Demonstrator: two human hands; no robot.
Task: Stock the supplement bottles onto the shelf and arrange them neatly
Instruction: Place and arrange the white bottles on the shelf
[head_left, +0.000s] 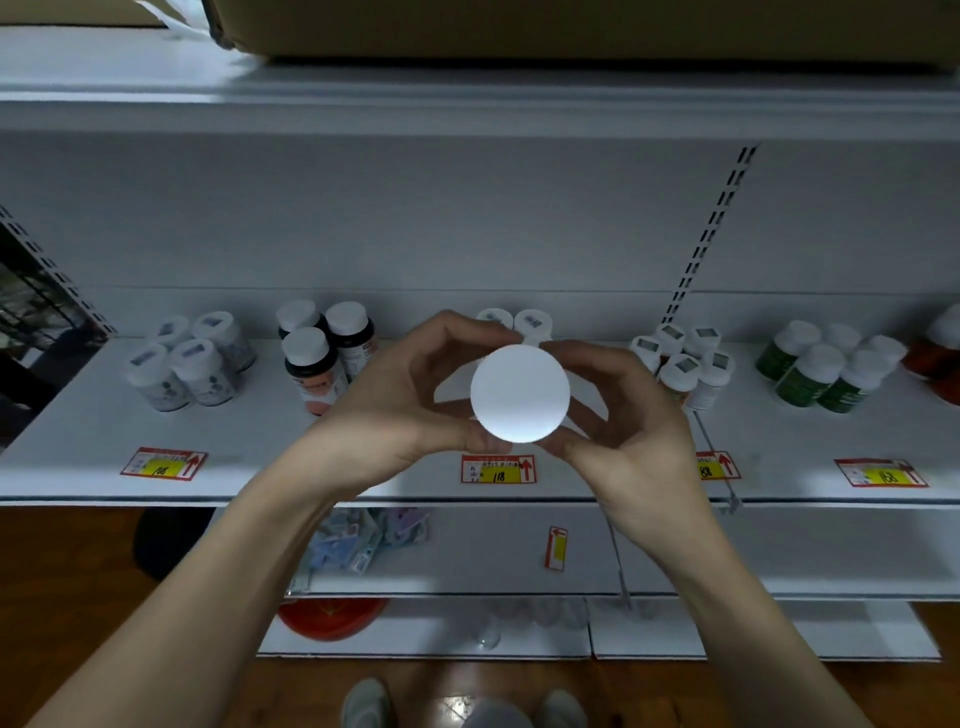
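Both hands raised in front of the white shelf (104, 415), sharing one supplement bottle (519, 400) between them. Only the bottle's round white cap faces the camera; the body below is hidden. Left hand (395, 410) pinches the cap's left side, thumb at the lower edge, curled fingers over the top. Right hand (623, 415) mirrors it on the right side, thumb low, fingers curved behind and above. The bottle sits centred in the grip, held in the air above the shelf's front edge, over the price tag marked 118 (497, 469). On the shelf behind: a cluster of grey-labelled bottles (189, 364) at left, three dark bottles (324, 348) beside them, two white caps (514, 322) just behind the hands, a small white-bottle group (685, 364) to the right, then green bottles (826, 371). A cardboard box (571, 26) rests on the shelf above.
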